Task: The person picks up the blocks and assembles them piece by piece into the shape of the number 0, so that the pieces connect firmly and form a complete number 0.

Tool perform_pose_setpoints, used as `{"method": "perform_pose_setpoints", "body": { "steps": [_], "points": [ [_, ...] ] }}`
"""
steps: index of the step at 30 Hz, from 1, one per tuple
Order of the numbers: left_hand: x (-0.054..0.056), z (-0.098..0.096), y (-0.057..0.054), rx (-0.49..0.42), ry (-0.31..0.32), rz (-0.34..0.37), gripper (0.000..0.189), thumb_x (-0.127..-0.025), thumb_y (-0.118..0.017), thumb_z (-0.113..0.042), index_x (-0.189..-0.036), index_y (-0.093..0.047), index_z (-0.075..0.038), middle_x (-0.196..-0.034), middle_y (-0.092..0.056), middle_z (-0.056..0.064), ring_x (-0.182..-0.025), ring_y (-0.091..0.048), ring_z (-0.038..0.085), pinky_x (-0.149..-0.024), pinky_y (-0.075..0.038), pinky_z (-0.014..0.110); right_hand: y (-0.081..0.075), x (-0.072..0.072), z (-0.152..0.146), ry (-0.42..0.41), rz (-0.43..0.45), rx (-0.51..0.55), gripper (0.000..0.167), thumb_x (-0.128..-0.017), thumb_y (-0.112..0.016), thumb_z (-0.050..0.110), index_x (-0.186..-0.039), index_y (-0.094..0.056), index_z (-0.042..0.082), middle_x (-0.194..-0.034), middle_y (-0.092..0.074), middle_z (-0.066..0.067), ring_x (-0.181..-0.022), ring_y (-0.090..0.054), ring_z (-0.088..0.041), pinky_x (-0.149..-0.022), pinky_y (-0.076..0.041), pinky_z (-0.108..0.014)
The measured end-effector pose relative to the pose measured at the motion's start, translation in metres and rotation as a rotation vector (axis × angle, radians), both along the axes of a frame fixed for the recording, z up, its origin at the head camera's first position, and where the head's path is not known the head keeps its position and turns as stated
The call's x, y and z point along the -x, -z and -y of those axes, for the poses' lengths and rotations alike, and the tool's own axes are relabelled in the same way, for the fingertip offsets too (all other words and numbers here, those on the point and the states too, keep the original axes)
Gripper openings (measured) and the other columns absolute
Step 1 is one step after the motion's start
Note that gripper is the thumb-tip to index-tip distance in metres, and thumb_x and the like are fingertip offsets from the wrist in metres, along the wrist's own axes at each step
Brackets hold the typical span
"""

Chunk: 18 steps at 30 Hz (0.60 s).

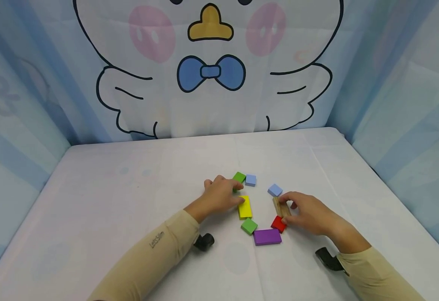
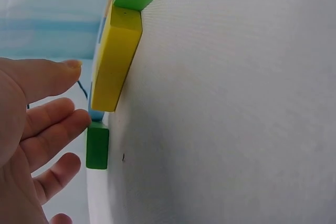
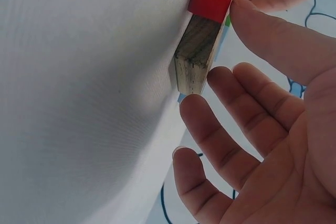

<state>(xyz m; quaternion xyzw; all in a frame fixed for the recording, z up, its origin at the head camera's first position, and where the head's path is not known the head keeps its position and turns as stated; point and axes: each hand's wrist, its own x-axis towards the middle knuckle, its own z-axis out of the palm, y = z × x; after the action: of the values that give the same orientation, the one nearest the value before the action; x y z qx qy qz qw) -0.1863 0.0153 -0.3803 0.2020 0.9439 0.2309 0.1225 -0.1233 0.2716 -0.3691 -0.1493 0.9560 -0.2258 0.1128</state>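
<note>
A loose ring of coloured blocks lies between the two hands in the head view. My left hand (image 1: pixel 221 194) hovers over its left side, fingertips at the far green block (image 1: pixel 239 177) and thumb by the yellow block (image 1: pixel 245 207). The left wrist view shows the thumb apart from the yellow block (image 2: pixel 116 59). On the right side, my right hand (image 1: pixel 311 212) has its index finger at the wooden block (image 1: pixel 281 207) and its thumb at the red block (image 1: pixel 278 224). In the right wrist view the fingers are loosely bent beside the wooden block (image 3: pixel 197 51).
At the far side, two light blue blocks (image 1: pixel 250 180) stand with a gap between them. Nearer are another green block (image 1: pixel 249 226) and a purple block (image 1: pixel 267 237). A white cloth covers the table (image 1: pixel 129 200), and printed curtains (image 1: pixel 404 104) surround it.
</note>
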Motion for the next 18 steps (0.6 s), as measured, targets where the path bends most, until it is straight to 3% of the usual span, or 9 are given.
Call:
{"method": "perform_pose_setpoints", "body": {
  "steps": [10,18],
  "points": [
    [0.006,-0.002,0.002,0.005,-0.033,0.008,0.039,-0.093,-0.071,-0.034,-0.13,-0.067,-0.02,-0.124,-0.065,-0.003,-0.118,-0.046,0.025,-0.095,-0.026,0.049,-0.001,0.0,0.0,0.007,0.008,0.002,0.047,-0.087,-0.078,0.018,-0.128,-0.059,0.006,-0.116,-0.062,-0.005,-0.101,-0.057,-0.025,-0.081,-0.051,-0.039],
    [0.014,-0.001,0.006,-0.02,-0.014,0.005,0.042,-0.095,-0.07,-0.032,-0.133,-0.065,-0.016,-0.129,-0.064,-0.001,-0.124,-0.05,0.025,-0.1,-0.033,0.047,-0.001,0.0,0.0,0.002,0.008,0.001,0.047,-0.087,-0.078,0.018,-0.128,-0.06,0.006,-0.116,-0.062,-0.005,-0.1,-0.058,-0.025,-0.08,-0.05,-0.039]
  ]
}}
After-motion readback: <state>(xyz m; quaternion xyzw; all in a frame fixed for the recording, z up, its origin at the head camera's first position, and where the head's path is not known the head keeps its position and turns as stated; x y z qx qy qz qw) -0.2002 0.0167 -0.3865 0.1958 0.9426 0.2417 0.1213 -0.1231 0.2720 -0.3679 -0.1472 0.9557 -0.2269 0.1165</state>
